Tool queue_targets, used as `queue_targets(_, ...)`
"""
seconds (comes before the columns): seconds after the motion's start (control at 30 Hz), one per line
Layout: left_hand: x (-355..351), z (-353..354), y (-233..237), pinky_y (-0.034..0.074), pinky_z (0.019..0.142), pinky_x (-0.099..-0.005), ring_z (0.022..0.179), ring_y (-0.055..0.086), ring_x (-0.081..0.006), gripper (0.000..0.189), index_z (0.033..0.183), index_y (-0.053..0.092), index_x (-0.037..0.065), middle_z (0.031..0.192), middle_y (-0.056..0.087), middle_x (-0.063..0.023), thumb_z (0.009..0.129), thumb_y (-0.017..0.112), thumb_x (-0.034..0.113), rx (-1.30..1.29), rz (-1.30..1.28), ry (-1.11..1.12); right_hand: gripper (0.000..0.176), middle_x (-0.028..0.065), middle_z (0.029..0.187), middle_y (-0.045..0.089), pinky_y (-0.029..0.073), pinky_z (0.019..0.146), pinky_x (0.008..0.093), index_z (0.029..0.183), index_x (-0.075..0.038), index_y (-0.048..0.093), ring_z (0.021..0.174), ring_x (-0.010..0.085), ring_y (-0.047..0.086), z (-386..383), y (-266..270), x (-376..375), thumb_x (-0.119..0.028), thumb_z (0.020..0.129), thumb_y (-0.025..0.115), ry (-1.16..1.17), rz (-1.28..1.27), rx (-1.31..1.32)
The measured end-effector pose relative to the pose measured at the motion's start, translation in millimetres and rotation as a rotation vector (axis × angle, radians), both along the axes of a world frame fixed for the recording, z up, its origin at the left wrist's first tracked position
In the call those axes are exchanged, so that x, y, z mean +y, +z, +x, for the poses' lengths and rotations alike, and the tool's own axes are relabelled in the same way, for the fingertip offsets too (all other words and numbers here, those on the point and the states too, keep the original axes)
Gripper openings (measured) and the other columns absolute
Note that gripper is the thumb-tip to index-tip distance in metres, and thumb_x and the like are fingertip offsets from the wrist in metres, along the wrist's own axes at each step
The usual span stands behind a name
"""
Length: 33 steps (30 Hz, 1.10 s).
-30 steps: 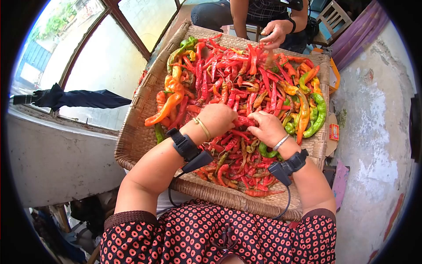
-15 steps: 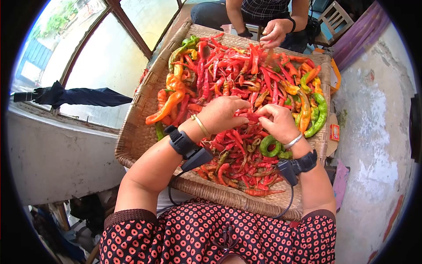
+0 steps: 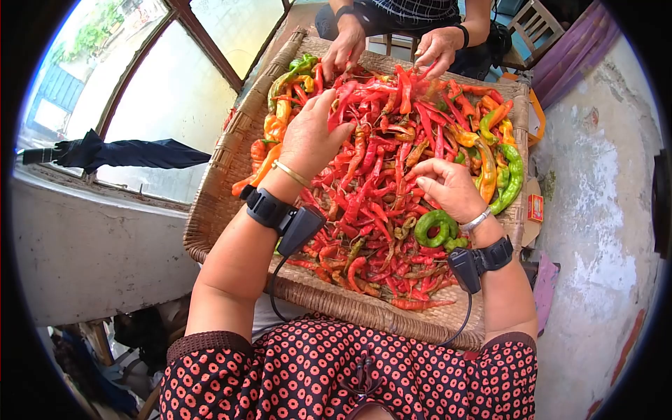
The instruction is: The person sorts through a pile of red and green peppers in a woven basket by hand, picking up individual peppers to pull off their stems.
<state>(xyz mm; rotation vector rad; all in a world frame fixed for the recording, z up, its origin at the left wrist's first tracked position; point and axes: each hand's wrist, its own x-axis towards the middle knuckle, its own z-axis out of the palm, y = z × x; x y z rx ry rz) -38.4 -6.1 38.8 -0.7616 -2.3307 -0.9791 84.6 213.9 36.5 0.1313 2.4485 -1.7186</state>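
Observation:
A shallow woven basket (image 3: 336, 301) holds a heap of red peppers (image 3: 378, 210). Over the upper left of the heap is my left hand (image 3: 313, 137), its thumb spread from the fingers at a red pepper; whether it grips one is unclear. My right hand (image 3: 450, 187) hovers above the right part of the heap, thumb and index finger curled close together; anything between them is too small to make out. Just below it lies a curled green pepper (image 3: 428, 229). Orange and yellow peppers (image 3: 484, 168) and a long green pepper (image 3: 514, 178) lie along the right side.
Across the basket, another person's two hands (image 3: 343, 45) (image 3: 439, 49) are at the far peppers. A folded dark umbrella (image 3: 150, 153) is by the window at left. A wooden chair (image 3: 535, 31) stands at the back right, near a purple curtain (image 3: 577, 49).
My left hand has moved up and left, away from my right hand, which has shifted slightly right. The other person's hand at the left has reached down to the peppers.

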Motion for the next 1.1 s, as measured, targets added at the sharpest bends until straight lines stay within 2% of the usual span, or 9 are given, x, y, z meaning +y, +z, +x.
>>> queue_targets(0.03,0.2,3.7,7.6,0.048,0.068,-0.0400,0.079,0.059,-0.0320,0.032,0.101,0.059,0.007,0.086,0.061,-0.0147,0.073,0.064,0.022,0.002,0.000,-0.001,0.018,0.0019,0.074,0.061,0.046,0.059,0.0246,0.092,-0.001,0.060,0.064,0.0088,0.056,-0.3,-3.8,0.2,-0.012,0.078,0.060,-0.001,0.000,0.002)
queue_targets(0.17,6.0,27.3,15.4,0.050,0.065,-0.0393,0.073,0.061,-0.0299,0.030,0.075,0.065,0.008,0.073,0.063,-0.0117,0.071,0.062,0.038,-0.529,-0.946,-0.237,0.023,0.0102,0.075,0.061,0.048,0.063,0.0305,0.092,-0.004,0.061,0.069,0.0190,0.061,0.1,-16.6,-2.3,-0.016,0.072,0.063,0.205,0.262,0.144)
queue_targets(0.37,11.5,41.5,-3.1,0.048,0.061,-0.0412,0.068,0.060,-0.0306,0.032,0.076,0.064,0.009,0.069,0.061,-0.0114,0.068,0.064,0.040,-0.530,-1.050,-0.485,0.038,0.0112,0.076,0.059,0.048,0.064,0.0316,0.102,-0.004,0.056,0.068,0.0219,0.060,6.2,-18.4,-28.8,-0.020,0.069,0.067,0.410,0.413,0.275)
queue_targets(0.47,20.2,46.3,-5.9,0.049,0.067,-0.0390,0.077,0.062,-0.0291,0.031,0.081,0.066,0.008,0.078,0.064,-0.0114,0.067,0.065,0.036,-0.553,-1.090,-0.494,0.045,0.0141,0.087,0.060,0.047,0.071,0.0360,0.106,-0.005,0.054,0.081,0.0286,0.059,8.8,-29.8,-35.2,-0.028,0.069,0.066,0.468,0.497,0.224)
queue_targets(0.67,18.5,41.4,-12.4,0.049,0.068,-0.0390,0.077,0.062,-0.0288,0.025,0.079,0.066,0.009,0.077,0.063,-0.0110,0.068,0.064,0.032,-0.581,-1.036,-0.490,0.043,0.0135,0.097,0.059,0.046,0.074,0.0378,0.105,-0.009,0.054,0.089,0.0303,0.057,10.8,-14.3,-43.4,-0.028,0.069,0.065,0.496,0.626,0.095)
queue_targets(0.87,14.3,35.2,-13.8,0.048,0.066,-0.0375,0.072,0.061,-0.0271,0.021,0.077,0.066,0.010,0.072,0.063,-0.0106,0.070,0.062,0.029,-0.631,-0.812,-0.535,0.026,0.0118,0.076,0.062,0.048,0.066,0.0420,0.088,-0.008,0.061,0.074,0.0323,0.060,9.7,-35.2,-37.1,-0.024,0.069,0.060,0.397,0.694,0.203)
queue_targets(1.0,0.0,15.0,-5.3,0.047,0.059,-0.0336,0.062,0.059,-0.0249,0.020,0.077,0.065,0.006,0.068,0.062,-0.0118,0.070,0.063,0.025,-0.764,-0.440,-0.549,0.017,0.0119,0.066,0.060,0.048,0.060,0.0354,0.084,-0.005,0.063,0.063,0.0256,0.060,1.6,-23.0,-22.3,-0.015,0.070,0.059,0.287,0.376,0.193)
queue_targets(1.03,-2.8,15.9,10.5,0.045,0.056,-0.0272,0.057,0.055,-0.0132,0.015,0.077,0.063,0.002,0.064,0.061,-0.0066,0.074,0.061,0.016,-0.771,-0.401,-0.482,0.016,0.0117,0.066,0.060,0.048,0.058,0.0323,0.084,-0.005,0.063,0.061,0.0218,0.060,1.0,-18.5,-19.0,-0.012,0.071,0.058,0.256,0.269,0.126)
queue_targets(1.1,-11.1,4.5,23.5,0.044,0.056,-0.0247,0.057,0.052,-0.0098,0.015,0.078,0.062,0.000,0.064,0.060,-0.0028,0.077,0.061,0.015,-0.939,-0.275,-0.460,0.016,0.0059,0.065,0.060,0.045,0.055,0.0255,0.087,-0.003,0.063,0.058,0.0123,0.057,0.6,-10.8,-14.1,-0.007,0.073,0.056,0.253,0.199,0.077)
